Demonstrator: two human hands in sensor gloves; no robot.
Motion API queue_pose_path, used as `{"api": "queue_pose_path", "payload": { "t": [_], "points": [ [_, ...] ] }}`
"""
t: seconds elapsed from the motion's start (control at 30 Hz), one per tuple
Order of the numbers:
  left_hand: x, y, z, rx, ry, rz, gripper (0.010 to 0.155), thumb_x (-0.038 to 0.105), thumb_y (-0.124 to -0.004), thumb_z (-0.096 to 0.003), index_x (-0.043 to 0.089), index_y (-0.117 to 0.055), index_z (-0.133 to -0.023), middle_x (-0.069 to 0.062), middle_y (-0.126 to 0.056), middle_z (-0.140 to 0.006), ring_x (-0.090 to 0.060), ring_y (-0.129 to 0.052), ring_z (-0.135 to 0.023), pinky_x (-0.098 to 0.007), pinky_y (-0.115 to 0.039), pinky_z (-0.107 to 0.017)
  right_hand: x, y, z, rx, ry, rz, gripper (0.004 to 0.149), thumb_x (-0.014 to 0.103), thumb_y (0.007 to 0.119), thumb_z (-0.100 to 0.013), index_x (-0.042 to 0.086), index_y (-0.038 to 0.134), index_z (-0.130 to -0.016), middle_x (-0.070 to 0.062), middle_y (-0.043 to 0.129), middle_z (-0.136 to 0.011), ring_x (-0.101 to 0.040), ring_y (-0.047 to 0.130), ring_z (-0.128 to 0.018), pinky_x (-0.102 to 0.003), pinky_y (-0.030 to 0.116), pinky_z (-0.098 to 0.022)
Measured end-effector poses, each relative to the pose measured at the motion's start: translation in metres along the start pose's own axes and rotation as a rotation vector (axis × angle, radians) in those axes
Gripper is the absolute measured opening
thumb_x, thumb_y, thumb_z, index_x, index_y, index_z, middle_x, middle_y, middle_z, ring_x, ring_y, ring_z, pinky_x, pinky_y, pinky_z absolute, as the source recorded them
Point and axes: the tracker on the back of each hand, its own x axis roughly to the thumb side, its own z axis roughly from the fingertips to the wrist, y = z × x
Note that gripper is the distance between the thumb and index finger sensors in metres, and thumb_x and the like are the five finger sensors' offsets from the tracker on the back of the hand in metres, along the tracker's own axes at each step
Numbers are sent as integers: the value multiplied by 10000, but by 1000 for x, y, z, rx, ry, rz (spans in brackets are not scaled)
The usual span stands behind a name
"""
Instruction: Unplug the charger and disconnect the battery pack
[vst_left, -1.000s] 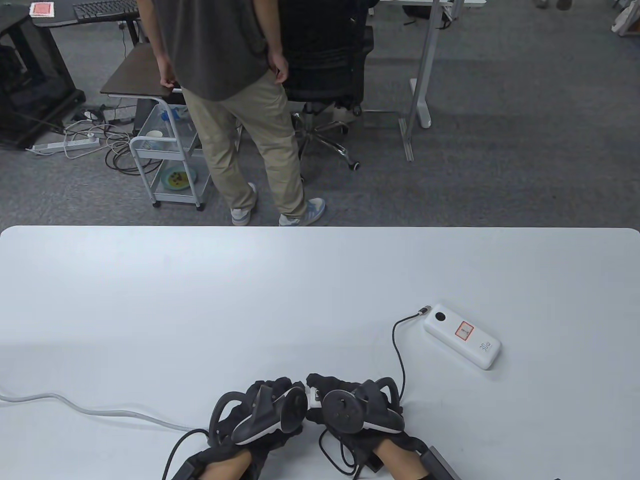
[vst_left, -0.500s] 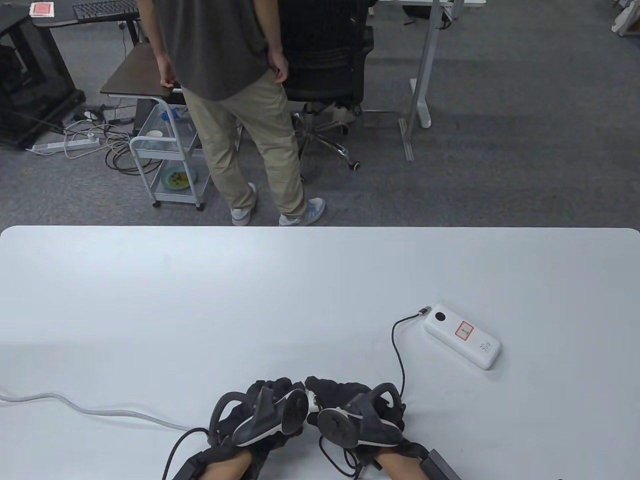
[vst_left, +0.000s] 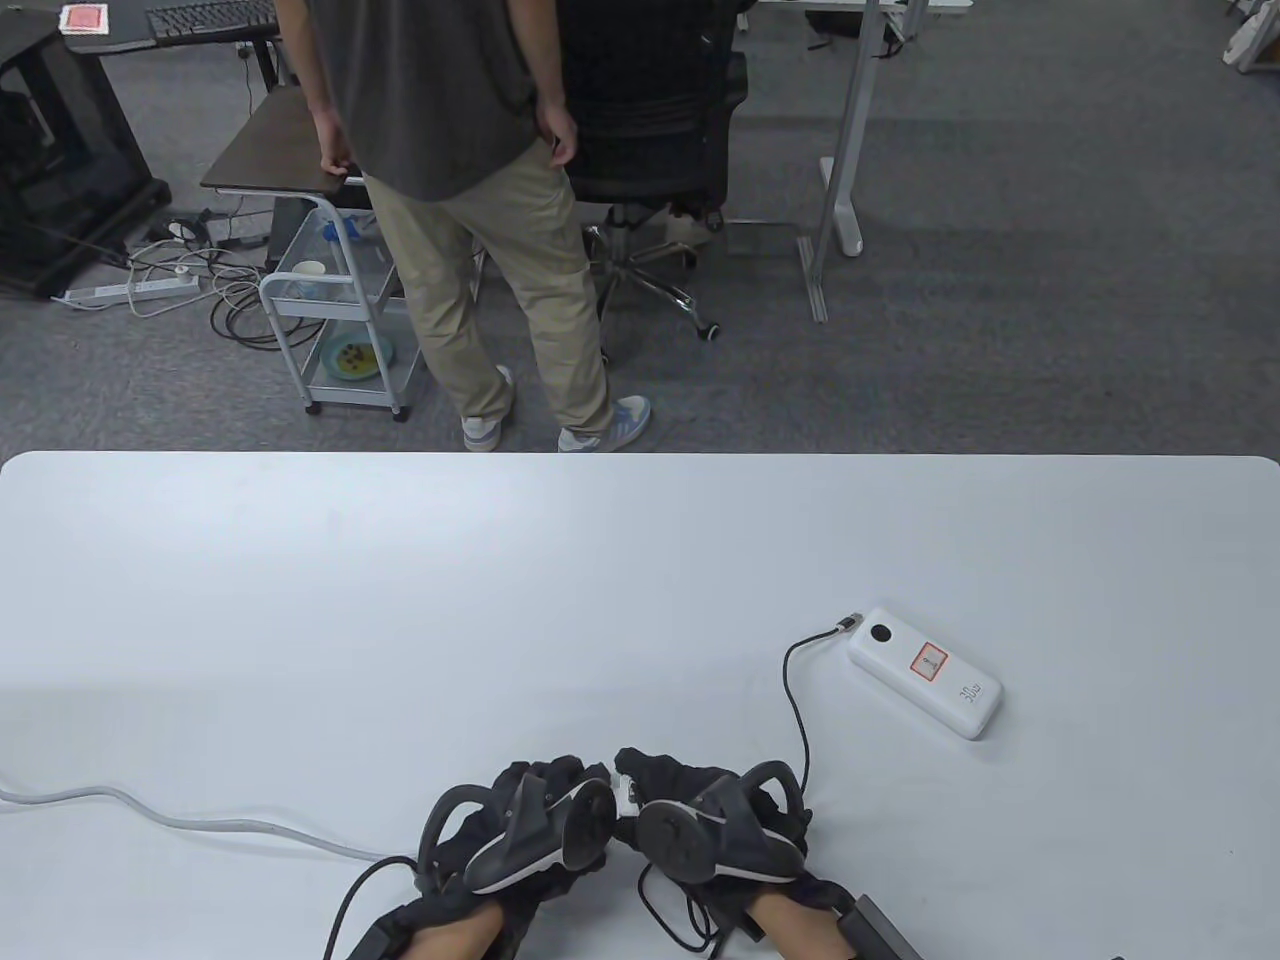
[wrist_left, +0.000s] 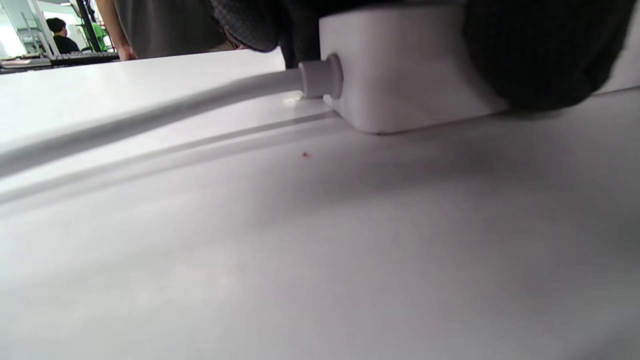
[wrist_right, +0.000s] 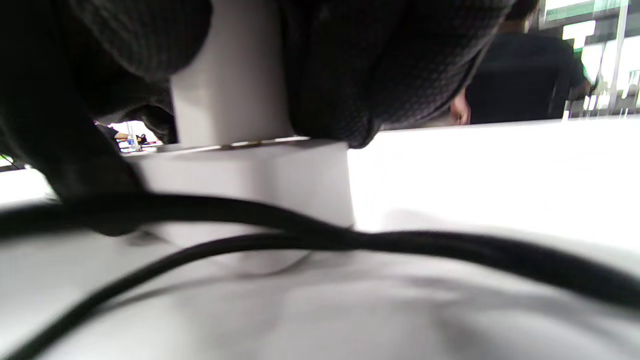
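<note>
At the near edge of the white table, the 2 gloved hands sit side by side, touching. The left hand rests on a white power strip, its fingers pressed against the strip's side; a thick white cord leaves the strip's end and runs off toward the table's left edge. The right hand grips a white charger between its fingers, the charger standing upright on the strip with a thin metallic line showing at the joint. A black cable runs from under the right hand, curving up across the table to the battery pack, a white power bank lying flat, well apart to the right. The cable's plug sits in the pack's far end.
</note>
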Motion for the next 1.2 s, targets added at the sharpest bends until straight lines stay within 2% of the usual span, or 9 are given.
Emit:
{"api": "queue_pose_path", "payload": {
  "t": [0.23, 0.37, 0.47, 0.63, 0.73, 0.87, 1.03, 1.1, 1.2],
  "points": [
    [2, -1, 2, -6, 17, -7, 803, 640, -887, -353, 430, -638, -1087, 105, -731, -1117, -156, -905, -1035, -391, -687, -843, 11, 3, 8, -108, -86, 138, 689, 509, 606, -435, 138, 591, -1015, -89, 871, -894, -192, 996, -647, -363, 844, -504],
    [0, -1, 1, -4, 6, -2, 803, 643, -875, -357, 431, -632, -1093, 105, -727, -1121, -157, -903, -1039, -390, -685, -845, 5, 0, 2, -16, 8, 28, 686, 513, 590, -455, 126, 584, -1021, -103, 860, -897, -191, 977, -665, -360, 835, -507],
    [0, -1, 0, -18, 12, 9, 801, 632, -890, -355, 436, -633, -1088, 108, -722, -1121, -158, -892, -1044, -393, -675, -849, 6, 0, 5, -42, 23, 19, 686, 523, 622, -440, 156, 588, -1019, -86, 857, -909, -194, 974, -673, -362, 832, -517],
    [1, 0, 0, -25, 10, -1, 800, 629, -894, -356, 433, -635, -1087, 106, -724, -1120, -161, -895, -1041, -394, -677, -849, 20, -1, 11, -110, -22, 198, 688, 524, 633, -432, 172, 603, -1023, -75, 871, -916, -193, 992, -681, -389, 830, -534],
    [4, -1, 1, 3, 0, -46, 807, 634, -887, -356, 421, -635, -1092, 100, -728, -1123, -162, -903, -1041, -393, -682, -850, 11, -2, 7, -65, 69, 80, 683, 529, 600, -453, 153, 601, -1023, -82, 875, -901, -184, 987, -677, -373, 828, -532],
    [0, 1, -4, -43, -13, 6, 802, 624, -902, -362, 418, -640, -1091, 94, -724, -1122, -172, -889, -1044, -399, -670, -852, -1, -2, 8, -48, 48, -68, 681, 526, 638, -442, 175, 590, -1024, -87, 850, -927, -207, 970, -691, -383, 811, -540],
    [3, 1, -4, -21, -16, -23, 803, 634, -893, -360, 416, -639, -1089, 94, -731, -1115, -164, -900, -1034, -397, -677, -850, 15, -5, 13, -145, -58, 202, 678, 542, 644, -435, 187, 636, -1012, -70, 901, -889, -170, 1021, -631, -366, 851, -505],
    [3, 1, -3, -20, -16, -19, 803, 636, -895, -357, 416, -642, -1088, 93, -731, -1115, -164, -900, -1033, -397, -678, -848, 12, -6, 8, -56, 30, 112, 684, 536, 638, -443, 171, 614, -1021, -83, 885, -900, -177, 1009, -643, -368, 841, -515],
    [3, 1, -3, -19, -14, -27, 804, 637, -889, -361, 416, -634, -1091, 96, -728, -1117, -163, -898, -1036, -397, -677, -848, 4, -6, 8, -33, 92, -10, 689, 532, 648, -447, 160, 614, -1026, -100, 883, -901, -186, 988, -656, -366, 830, -517]
  ]
}}
